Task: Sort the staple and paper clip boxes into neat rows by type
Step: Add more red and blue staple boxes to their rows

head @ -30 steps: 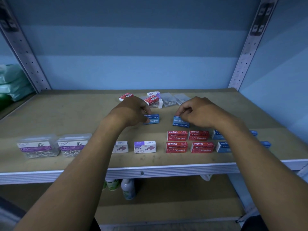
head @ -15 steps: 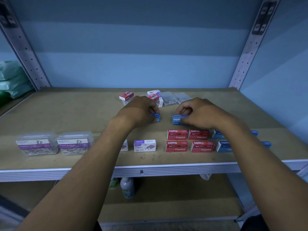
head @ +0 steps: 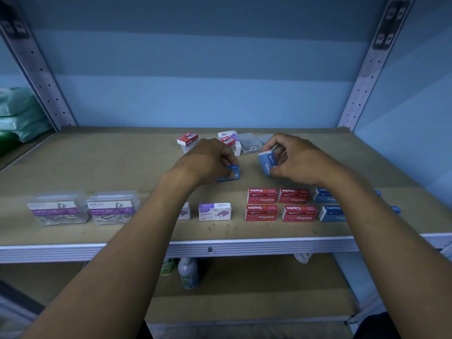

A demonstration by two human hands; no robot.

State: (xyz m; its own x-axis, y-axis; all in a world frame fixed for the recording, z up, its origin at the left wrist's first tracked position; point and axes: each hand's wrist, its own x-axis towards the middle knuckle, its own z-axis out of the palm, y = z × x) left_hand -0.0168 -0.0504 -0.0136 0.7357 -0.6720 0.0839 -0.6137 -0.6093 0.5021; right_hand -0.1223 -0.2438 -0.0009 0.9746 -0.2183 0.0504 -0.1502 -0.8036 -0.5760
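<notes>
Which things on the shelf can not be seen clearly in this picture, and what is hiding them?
Head view only:
- White staples box: mostly hidden by the left forearm.
- Sorted blue boxes: right forearm covers them, so the count is uncertain.
- Blue box under the left hand: only one end shows.
- Unsorted pile at the back: partly behind both hands, labels too small.
- Right hand holds a tilted blue box.

From my remote seat this reads as a stockroom or shop storage bay: a metal rack with perforated uprights [head: 49,86] carries a bare board shelf [head: 97,162] against a blue wall. Retail staple boxes [head: 261,212] and paper clip boxes [head: 111,209] sit on it. Bottles [head: 188,272] stand on the shelf below, with green plastic-wrapped packs [head: 17,113] in the neighbouring bay.
</notes>
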